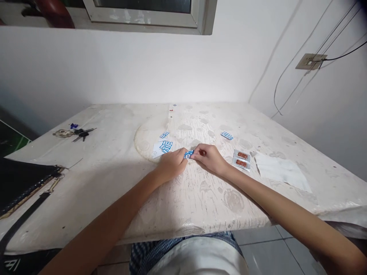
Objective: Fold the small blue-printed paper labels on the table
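Note:
Over the middle of the table, my left hand [171, 165] is closed on a small blue-and-white printed piece [188, 154]. My right hand [211, 157] pinches the other end of that piece between thumb and fingertips. Just beyond my left hand lies a white paper with blue printed shapes [163, 148], partly covered by the hand. A smaller blue-and-white piece [164, 135] rests behind it. To the far right of my hands sits another blue-and-white piece [226, 135]. A silver blister pack [241, 160] with two reddish-brown tablets is beside my right forearm.
A white cloth or tissue [282, 171] lies to the right of the blister pack. Keys [82, 133] are at the left, with a black bag [25, 183] nearer the left edge. The table [218, 202] meets a white wall at the back, and wires hang at the right.

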The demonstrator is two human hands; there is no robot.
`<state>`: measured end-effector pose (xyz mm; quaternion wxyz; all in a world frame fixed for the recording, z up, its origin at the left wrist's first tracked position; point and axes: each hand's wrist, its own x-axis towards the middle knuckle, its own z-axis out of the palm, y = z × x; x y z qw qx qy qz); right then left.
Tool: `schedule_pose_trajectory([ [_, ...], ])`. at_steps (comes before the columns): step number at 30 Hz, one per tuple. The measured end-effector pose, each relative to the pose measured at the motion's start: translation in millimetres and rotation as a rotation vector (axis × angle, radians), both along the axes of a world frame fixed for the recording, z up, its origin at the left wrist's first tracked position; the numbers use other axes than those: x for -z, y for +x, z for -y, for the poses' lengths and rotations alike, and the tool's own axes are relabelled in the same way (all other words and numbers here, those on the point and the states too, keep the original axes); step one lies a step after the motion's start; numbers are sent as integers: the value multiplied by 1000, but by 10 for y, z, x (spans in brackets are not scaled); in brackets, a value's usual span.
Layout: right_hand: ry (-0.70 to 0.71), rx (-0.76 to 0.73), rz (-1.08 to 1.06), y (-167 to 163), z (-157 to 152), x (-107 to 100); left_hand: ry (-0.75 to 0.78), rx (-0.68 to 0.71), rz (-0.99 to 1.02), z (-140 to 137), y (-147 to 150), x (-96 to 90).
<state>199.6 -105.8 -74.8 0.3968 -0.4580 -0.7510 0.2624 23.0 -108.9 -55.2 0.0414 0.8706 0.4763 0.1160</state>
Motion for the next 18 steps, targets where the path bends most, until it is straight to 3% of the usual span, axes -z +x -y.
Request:
schedule_pose_trajectory([
  [8,185,-21,55,-8,-45,22,98,41,-41,-52,-18,88],
  [14,4,-87,-39,32,-54,21,123,26,-76,-57,-3,106],
  [18,-15,-101,14,69,-87,20,131,22,-85,-45,-1,98],
])
